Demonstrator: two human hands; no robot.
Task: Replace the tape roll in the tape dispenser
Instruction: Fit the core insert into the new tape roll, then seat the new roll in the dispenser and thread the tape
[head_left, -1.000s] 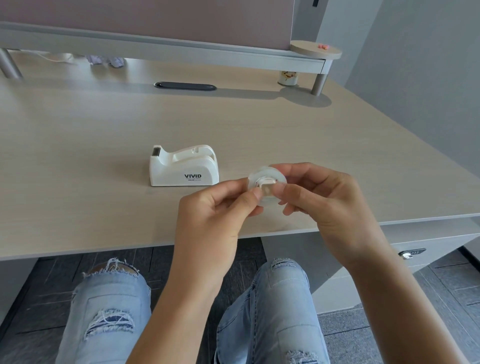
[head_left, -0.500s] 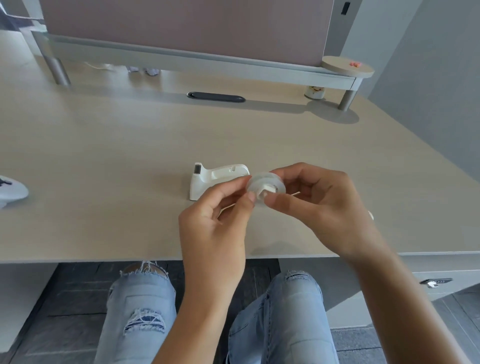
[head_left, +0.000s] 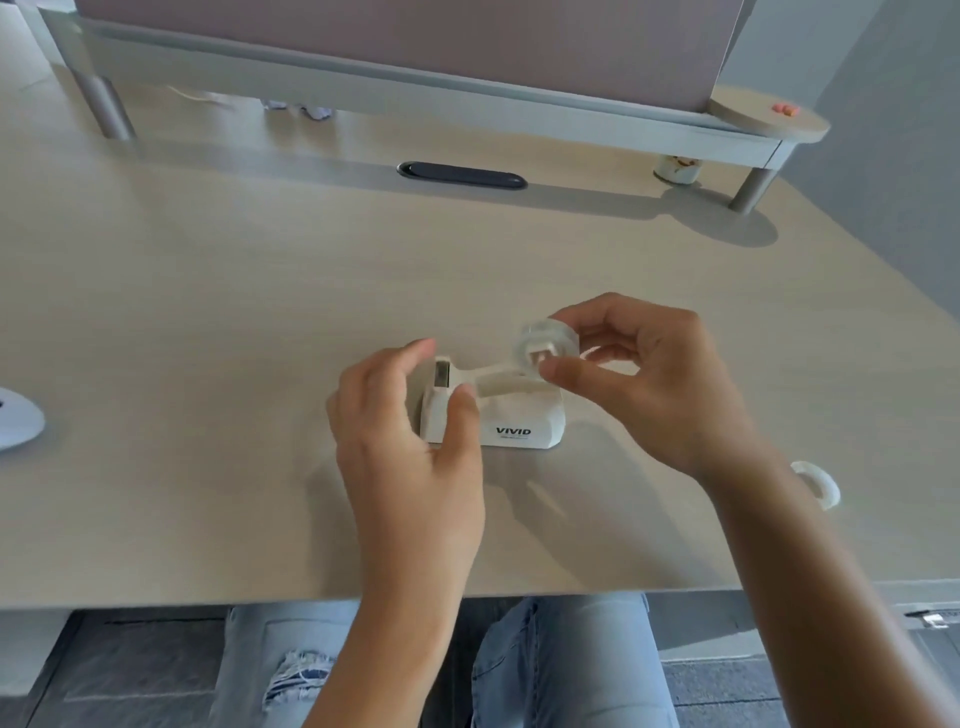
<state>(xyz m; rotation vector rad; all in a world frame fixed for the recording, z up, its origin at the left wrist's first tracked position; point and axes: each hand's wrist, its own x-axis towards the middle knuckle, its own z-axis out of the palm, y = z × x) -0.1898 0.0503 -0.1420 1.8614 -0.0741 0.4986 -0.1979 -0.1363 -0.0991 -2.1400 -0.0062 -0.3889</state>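
Right hand (head_left: 660, 384) pinches new roll (head_left: 548, 345) just above the dispenser (head_left: 493, 410) cradle, left hand (head_left: 410, 431) half-closed at its cutter end, contact unclear; old ring (head_left: 818, 483) lies right on tabletop (head_left: 208, 312): removal apparently done, seating and threading remain.

Dispenser (head_left: 519, 415) cradle sits directly below the right fingers (head_left: 566, 371); tape roll (head_left: 545, 345) fills the gap above it. Left fingers (head_left: 462, 405) crowd the cutter end. Surface (head_left: 208, 312) bare ahead of both. Spare ring (head_left: 818, 483) lies right of the right wrist; white object (head_left: 15, 421) far left; shelf leg (head_left: 753, 189) far ahead, right.
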